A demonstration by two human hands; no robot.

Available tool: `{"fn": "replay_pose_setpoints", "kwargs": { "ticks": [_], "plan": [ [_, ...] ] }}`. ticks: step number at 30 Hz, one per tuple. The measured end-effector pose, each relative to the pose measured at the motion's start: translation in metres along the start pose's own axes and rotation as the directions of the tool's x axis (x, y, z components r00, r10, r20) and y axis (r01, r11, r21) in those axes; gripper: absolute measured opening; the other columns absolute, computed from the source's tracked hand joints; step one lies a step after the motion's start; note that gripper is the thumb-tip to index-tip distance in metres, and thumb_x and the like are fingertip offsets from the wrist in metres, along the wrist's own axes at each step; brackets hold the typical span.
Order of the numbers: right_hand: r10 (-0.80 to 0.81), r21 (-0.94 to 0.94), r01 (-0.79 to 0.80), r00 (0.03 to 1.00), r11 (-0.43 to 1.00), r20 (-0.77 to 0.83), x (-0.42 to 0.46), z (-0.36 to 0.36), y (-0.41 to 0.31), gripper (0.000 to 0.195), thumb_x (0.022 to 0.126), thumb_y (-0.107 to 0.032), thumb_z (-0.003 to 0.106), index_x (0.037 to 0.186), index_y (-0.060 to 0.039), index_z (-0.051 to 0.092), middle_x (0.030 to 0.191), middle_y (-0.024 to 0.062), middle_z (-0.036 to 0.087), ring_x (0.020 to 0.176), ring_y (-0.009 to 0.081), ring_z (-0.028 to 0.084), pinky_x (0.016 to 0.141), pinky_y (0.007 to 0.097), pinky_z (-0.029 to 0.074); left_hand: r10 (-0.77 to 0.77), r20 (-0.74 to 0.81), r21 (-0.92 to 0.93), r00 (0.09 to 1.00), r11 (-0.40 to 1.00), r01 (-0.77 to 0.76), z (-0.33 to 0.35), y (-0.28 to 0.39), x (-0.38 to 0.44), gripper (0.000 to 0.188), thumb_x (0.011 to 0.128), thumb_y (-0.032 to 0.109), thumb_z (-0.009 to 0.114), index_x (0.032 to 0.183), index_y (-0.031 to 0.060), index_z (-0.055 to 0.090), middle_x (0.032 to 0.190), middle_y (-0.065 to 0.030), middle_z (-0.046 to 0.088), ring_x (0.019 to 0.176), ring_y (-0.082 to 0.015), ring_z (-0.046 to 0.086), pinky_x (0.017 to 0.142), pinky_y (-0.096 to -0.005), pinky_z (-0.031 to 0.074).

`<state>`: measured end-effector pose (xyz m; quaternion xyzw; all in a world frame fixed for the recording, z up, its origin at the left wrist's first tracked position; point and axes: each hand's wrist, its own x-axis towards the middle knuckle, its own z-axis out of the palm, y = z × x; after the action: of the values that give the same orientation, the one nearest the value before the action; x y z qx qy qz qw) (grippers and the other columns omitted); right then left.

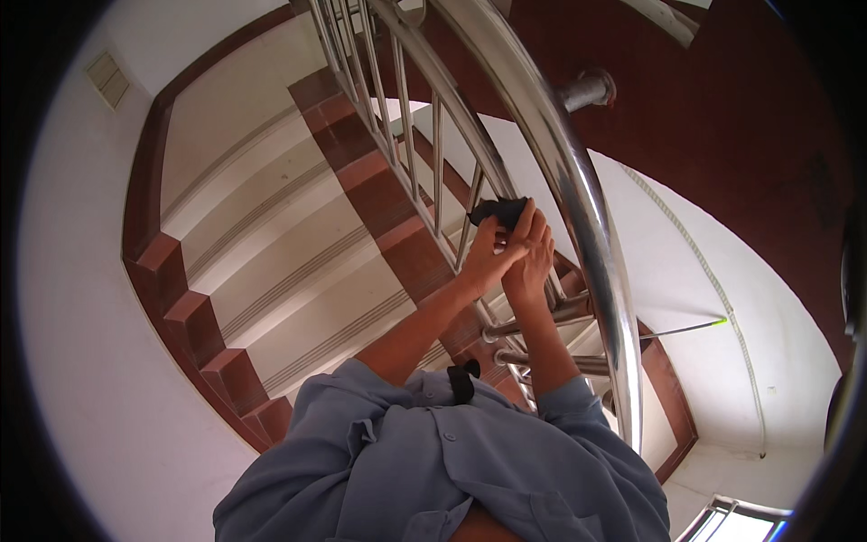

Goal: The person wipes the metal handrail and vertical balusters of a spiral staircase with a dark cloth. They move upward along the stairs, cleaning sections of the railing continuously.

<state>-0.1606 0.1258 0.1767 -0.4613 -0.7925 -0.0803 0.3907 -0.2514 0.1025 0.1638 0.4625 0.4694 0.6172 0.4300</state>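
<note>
Both my hands meet around a dark cloth-like piece [504, 211] at the lower stainless-steel rail [467, 125] of a stair railing. My left hand [486, 261] has its thumb and fingers against the dark piece from the left side. Close beside it, partly overlapping, my right hand [532, 261] holds the same piece from the right. The fingers hide part of the piece and the rail behind it, so how far it wraps the rail cannot be seen. A thick polished handrail [565, 149] curves past, to the right of my hands.
Pale stairs [305, 247] with grooved edges and red-brown tiled borders lie left of the railing. Thin metal balusters [404, 95] stand along it. A stick with a green tip [718, 322] is near the white wall [684, 271]. A black band [462, 384] shows against my blue-grey shirt [440, 467].
</note>
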Motion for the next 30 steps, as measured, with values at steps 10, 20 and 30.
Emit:
{"fn": "replay_pose_setpoints", "kwargs": {
  "ticks": [10,20,30],
  "plan": [
    [0.027,0.067,-0.03,0.999,0.997,0.045,0.005,0.0,0.007,0.053,0.089,-0.013,0.054,0.139,0.0005,0.041,0.109,0.0147,0.053,0.093,0.0353,0.056,0.08,0.0452,0.047,-0.083,0.088,-0.188,0.993,0.977,0.099,0.0,0.031,0.006,0.045,0.087,0.019,0.069,0.124,-0.0013,0.052,0.116,-0.0071,0.058,0.108,-0.014,0.054,0.095,-0.0309,0.043],
    [0.129,-0.07,-0.128,0.991,0.989,0.017,-0.067,-0.019,0.007,0.061,0.09,-0.01,0.054,0.147,0.0015,0.034,0.146,0.0234,0.039,0.135,0.0396,0.04,0.113,0.0488,0.031,-0.024,0.128,-0.046,0.991,0.998,0.031,0.023,-0.003,-0.042,0.062,0.093,0.029,0.067,0.139,-0.0022,0.039,0.129,-0.016,0.053,0.126,-0.0235,0.047,0.105,-0.0367,0.037],
    [0.133,-0.312,-0.088,0.983,0.946,0.127,-0.076,-0.029,0.011,0.057,0.091,-0.015,0.055,0.141,0.0069,0.038,0.136,0.0259,0.045,0.125,0.0378,0.049,0.105,0.0448,0.041,-0.283,0.341,-0.528,0.896,0.731,0.432,0.045,-0.015,-0.062,0.063,0.099,0.047,0.053,0.147,0.0073,0.041,0.145,-0.0085,0.045,0.134,-0.0199,0.04,0.112,-0.0331,0.03]
  ]
}}
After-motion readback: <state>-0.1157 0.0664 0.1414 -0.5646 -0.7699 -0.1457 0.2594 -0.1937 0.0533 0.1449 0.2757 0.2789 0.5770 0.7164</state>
